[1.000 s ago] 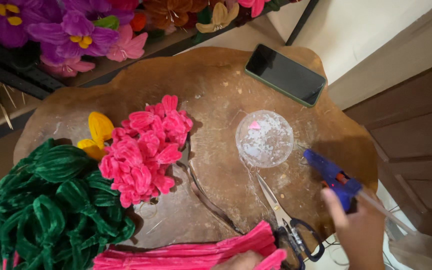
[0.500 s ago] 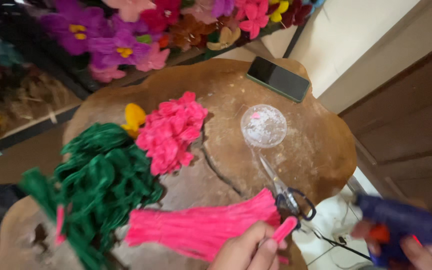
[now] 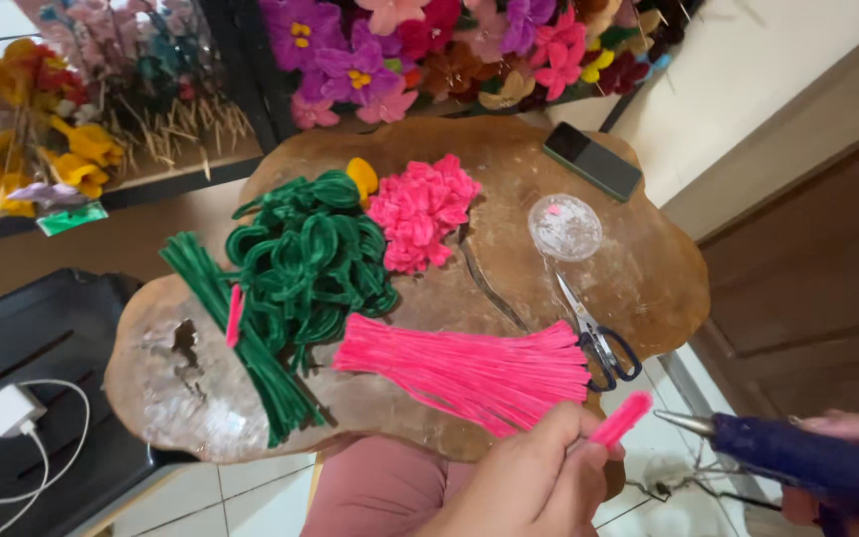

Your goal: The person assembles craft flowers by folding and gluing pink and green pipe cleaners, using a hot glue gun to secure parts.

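Note:
My left hand [image 3: 529,477] pinches a short folded pink pipe cleaner piece [image 3: 620,418] at the near edge of the wooden slab table [image 3: 648,268]. My right hand [image 3: 847,467] grips a blue glue gun [image 3: 797,457], its metal nozzle pointing left, a short gap from the pink piece. On the table lie a fanned bundle of pink pipe cleaners [image 3: 469,368], a heap of looped green pipe cleaners [image 3: 310,264], straight green stems [image 3: 241,343], a cluster of pink pipe-cleaner petals [image 3: 420,211] and a yellow piece [image 3: 361,177].
Black-handled scissors [image 3: 599,338], a clear round lid [image 3: 565,227] and a dark phone [image 3: 592,161] lie on the table's right part. Shelves of pipe-cleaner flowers [image 3: 429,50] stand behind. A black case with a white charger [image 3: 12,413] sits at the left. A wooden door [image 3: 817,278] is at the right.
My right hand lifted the glue gun off the table and brought it down to the right. My left hand picked up a short pink piece. The view swung right and back.

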